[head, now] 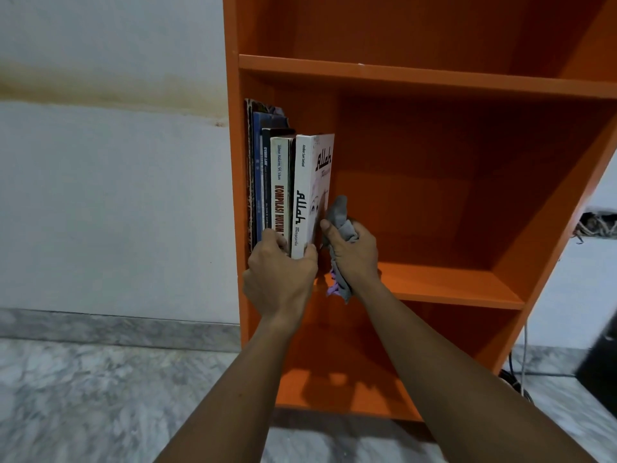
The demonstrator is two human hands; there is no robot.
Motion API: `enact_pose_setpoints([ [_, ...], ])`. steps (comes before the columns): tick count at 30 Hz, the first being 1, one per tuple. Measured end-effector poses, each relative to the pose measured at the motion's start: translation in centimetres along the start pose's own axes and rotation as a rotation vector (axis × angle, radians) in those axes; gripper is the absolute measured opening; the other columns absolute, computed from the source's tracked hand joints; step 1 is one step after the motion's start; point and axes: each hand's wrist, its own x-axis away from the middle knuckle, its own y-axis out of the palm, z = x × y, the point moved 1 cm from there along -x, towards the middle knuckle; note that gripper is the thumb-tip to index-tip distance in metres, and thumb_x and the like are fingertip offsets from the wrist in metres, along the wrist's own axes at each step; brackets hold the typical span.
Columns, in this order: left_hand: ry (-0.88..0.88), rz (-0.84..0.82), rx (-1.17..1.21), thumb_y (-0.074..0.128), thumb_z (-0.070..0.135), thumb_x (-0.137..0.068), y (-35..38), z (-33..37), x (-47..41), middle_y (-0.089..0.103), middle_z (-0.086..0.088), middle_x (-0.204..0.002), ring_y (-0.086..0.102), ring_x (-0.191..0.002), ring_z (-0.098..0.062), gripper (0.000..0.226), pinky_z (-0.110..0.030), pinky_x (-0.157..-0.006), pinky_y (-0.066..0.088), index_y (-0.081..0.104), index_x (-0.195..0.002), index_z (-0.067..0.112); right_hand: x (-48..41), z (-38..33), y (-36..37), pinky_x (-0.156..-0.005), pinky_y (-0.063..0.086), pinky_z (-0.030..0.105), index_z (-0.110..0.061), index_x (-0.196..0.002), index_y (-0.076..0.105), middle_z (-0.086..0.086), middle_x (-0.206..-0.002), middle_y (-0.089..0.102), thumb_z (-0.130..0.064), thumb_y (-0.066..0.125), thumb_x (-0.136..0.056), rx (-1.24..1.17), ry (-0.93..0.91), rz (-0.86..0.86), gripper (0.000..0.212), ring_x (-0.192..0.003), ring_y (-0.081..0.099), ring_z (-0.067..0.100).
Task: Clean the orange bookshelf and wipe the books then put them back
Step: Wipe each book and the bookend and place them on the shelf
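**Shelving the white book, middle shelf**

Head view. White wall (110, 195) with a yellowish stain band, marble floor (83, 396) below; the bookshelf (417, 76) stands against the wall, orange, open-fronted. Top and bottom compartments show no books. Middle compartment: a row of books (267, 182) upright at its far left, packed against the side panel. Rest of that shelf board is bare. Cables (521, 359) hang at the right edge of the unit.

White book (305, 195), rightmost in the row, stands upright and touches its neighbour; its front cover faces the open part of the shelf.

Left hand (280, 272): fingers curled round the lower spine of the white book, thumb on the right side of the spine, gripping it. Forearm comes up from bottom centre, wrist roughly straight.

Right hand (352, 252): closed in a fist on a grey cloth (340, 218), which bunches above the knuckles and trails below the palm. Thumb tip rests at or very near the book's lower cover; contact cannot be confirmed. Forearm crosses up from bottom right.

Judgement: step in hand is putting back, or a last wipe of, the white book. Books look mostly returned. Next move calls for pushing the book flush with the row, then freeing both hands without tipping it, since nothing supports its right side.
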Motion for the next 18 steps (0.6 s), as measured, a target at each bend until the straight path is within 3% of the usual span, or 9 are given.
enact_pose_setpoints([
  [4, 0.023, -0.02, -0.016, 0.073, 0.052, -0.083, 0.0, -0.5, 0.3, 0.061, 0.005, -0.095, 0.051, -0.085, -0.01, 0.042, -0.015, -0.054, 0.03, 0.049, -0.098, 0.021, 0.0, 0.2, -0.1, -0.063, 0.052, 0.03, -0.018, -0.087, 0.065, -0.009, -0.073, 0.066, -0.044, 0.076, -0.089, 0.048, -0.018, 0.003, 0.029, -0.066, 0.061, 0.005],
  [6, 0.047, -0.032, -0.024, 0.073, 0.051, -0.083, -0.1, -0.7, 0.6, 0.059, 0.005, -0.095, 0.053, -0.083, -0.012, 0.041, -0.02, -0.057, 0.037, 0.048, -0.099, 0.022, 0.2, 0.3, -0.2, -0.068, 0.054, 0.03, -0.014, -0.1, 0.067, -0.011, -0.08, 0.068, -0.045, 0.076, -0.089, 0.078, -0.038, 0.001, 0.033, -0.072, 0.065, 0.004],
  [9, 0.09, -0.053, -0.09, 0.071, 0.046, -0.083, -1.0, -0.3, 1.4, 0.055, 0.001, -0.099, 0.055, -0.081, -0.017, 0.039, -0.022, -0.056, 0.032, 0.049, -0.104, 0.021, 1.8, -0.3, -1.1, -0.079, 0.061, 0.045, -0.021, -0.11, 0.066, 0.005, -0.101, 0.068, -0.055, 0.072, -0.089, 0.077, -0.003, 0.027, 0.04, -0.088, 0.069, 0.02],
  [13, 0.201, -0.092, -0.213, 0.067, 0.039, -0.078, -2.0, 0.2, 4.6, 0.052, -0.008, -0.119, 0.056, -0.103, -0.029, 0.046, -0.038, -0.072, 0.05, 0.053, -0.117, 0.018, 8.0, -0.7, -4.6, -0.086, 0.061, 0.037, -0.012, -0.128, 0.063, 0.014, -0.125, 0.057, -0.062, 0.072, -0.086, 0.05, 0.041, 0.11, 0.065, -0.104, 0.068, 0.018],
  [15, 0.275, -0.165, -0.226, 0.064, 0.034, -0.077, -2.2, -0.1, 8.3, 0.051, -0.013, -0.132, 0.052, -0.12, -0.035, 0.049, -0.046, -0.088, 0.051, 0.055, -0.123, 0.017, 13.4, 0.5, -7.9, -0.079, 0.058, 0.022, -0.003, -0.125, 0.061, 0.018, -0.124, 0.054, -0.062, 0.072, -0.087, 0.078, 0.111, 0.121, 0.071, -0.099, 0.066, 0.012],
  [18, 0.393, -0.39, -0.247, 0.064, 0.027, -0.079, -1.7, -2.1, 14.8, 0.045, -0.016, -0.147, 0.044, -0.135, -0.036, 0.054, -0.05, -0.099, 0.044, 0.054, -0.132, 0.018, 21.5, 3.4, -12.8, -0.071, 0.05, 0.027, -0.006, -0.102, 0.061, 0.029, -0.103, 0.057, -0.056, 0.068, -0.092, 0.147, 0.295, 0.098, 0.051, -0.081, 0.058, 0.027],
])
